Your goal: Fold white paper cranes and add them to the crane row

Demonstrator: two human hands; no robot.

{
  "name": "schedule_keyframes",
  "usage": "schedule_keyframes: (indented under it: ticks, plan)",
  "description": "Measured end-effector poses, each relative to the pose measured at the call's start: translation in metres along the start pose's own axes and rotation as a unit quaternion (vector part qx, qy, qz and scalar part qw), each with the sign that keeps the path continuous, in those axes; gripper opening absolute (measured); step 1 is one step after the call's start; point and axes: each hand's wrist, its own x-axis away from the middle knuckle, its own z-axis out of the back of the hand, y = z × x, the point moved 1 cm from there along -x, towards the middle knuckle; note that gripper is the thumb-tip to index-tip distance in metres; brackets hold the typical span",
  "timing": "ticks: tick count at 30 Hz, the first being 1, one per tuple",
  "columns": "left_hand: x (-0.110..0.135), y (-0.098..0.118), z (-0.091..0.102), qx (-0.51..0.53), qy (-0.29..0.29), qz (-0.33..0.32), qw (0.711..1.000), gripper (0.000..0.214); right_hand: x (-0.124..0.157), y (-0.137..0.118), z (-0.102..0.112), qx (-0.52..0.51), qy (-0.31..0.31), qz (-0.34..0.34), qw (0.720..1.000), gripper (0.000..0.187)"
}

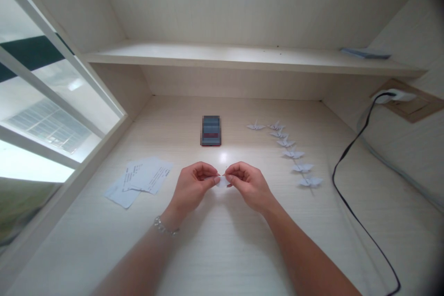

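Note:
Near the middle of the desk point(215, 249), a small folded piece of white paper point(222, 182) is pinched between my two hands. My left hand point(195, 185), with a bracelet point(165, 227) at its wrist, grips the paper's left side with thumb and finger. On the other side, my right hand point(250, 186) pinches its right edge. The fingers cover much of the paper, so its exact folded shape is hard to make out. Several white paper cranes point(293, 154) stand in a curved row to the right of my hands.
A phone point(210, 131) with a blurred screen lies beyond my hands. Loose sheets of paper point(147, 175) with writing overlap at the left. A black cable point(342, 194) runs from the wall socket point(412, 101) down the right side. Above the desk is a shelf point(222, 54).

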Motion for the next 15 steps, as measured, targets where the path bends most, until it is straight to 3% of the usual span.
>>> schedule_keyframes:
  ticks: [4,8,15]
  plan:
    - [-0.0007,-0.0003,0.0001,-0.003,0.006,0.006,1.0,0.018,-0.0008,0.0011,0.0013,-0.017,-0.019,-0.005,1.0,0.016]
    - [-0.0001,-0.0014,-0.0007,-0.017,0.003,0.004,1.0,0.016,0.0002,0.0004,0.0005,0.049,-0.005,0.027,0.998,0.018]
    - [-0.0007,0.0006,0.0008,-0.034,-0.069,-0.012,0.997,0.014,0.0002,-0.0021,0.0011,0.106,0.014,0.041,0.993,0.01]
